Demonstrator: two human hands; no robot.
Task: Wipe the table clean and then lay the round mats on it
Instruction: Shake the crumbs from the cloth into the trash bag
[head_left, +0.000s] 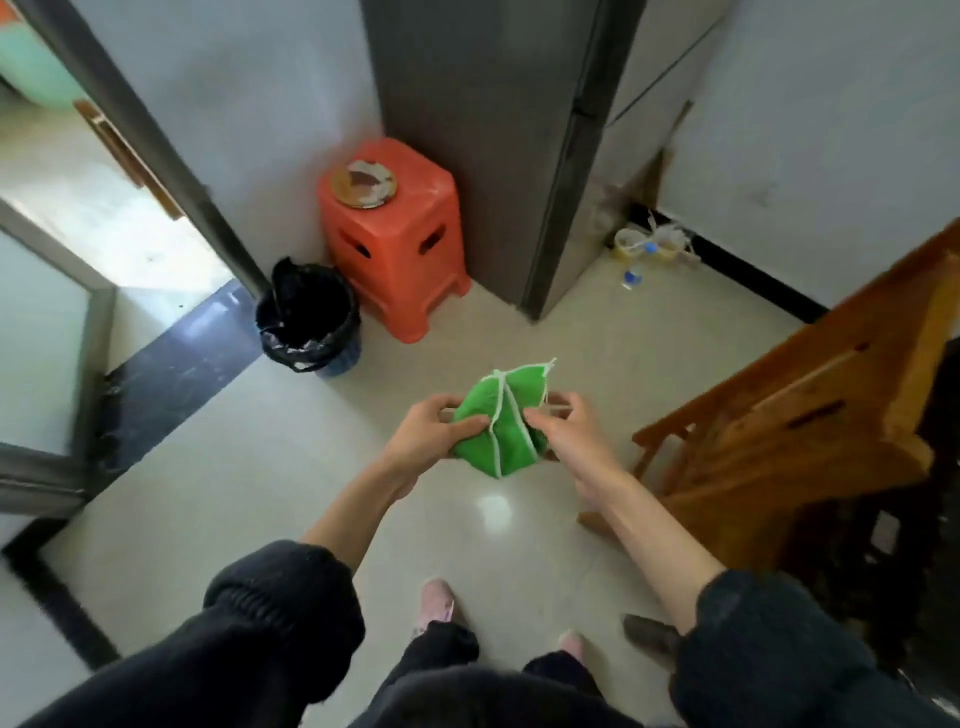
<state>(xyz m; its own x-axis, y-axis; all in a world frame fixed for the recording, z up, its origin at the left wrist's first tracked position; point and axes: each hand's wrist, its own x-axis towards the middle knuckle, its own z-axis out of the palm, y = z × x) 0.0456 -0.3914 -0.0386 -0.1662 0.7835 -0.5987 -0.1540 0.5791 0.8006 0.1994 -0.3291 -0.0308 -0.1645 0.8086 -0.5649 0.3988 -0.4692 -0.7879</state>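
Above the floor, cloth: a green cloth (501, 421) with pale edging, bunched and held in the air between both hands.
Left hand (434, 431): fingers curled round the cloth's left side.
Right hand (563, 428): pinching the cloth's right side.
Worktop: not in view (only a wooden chair (800, 415) at the right, an orange stool (395, 234) and a lined bin (309, 317) ahead).
Round mats: none visible.
Progress: by my judgement early; wiping looks not yet begun, and laying the mats remains.

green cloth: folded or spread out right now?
Folded and bunched. The green cloth sits as a compact bundle with white edging crossing its top, gripped by the left hand and the right hand above the floor.
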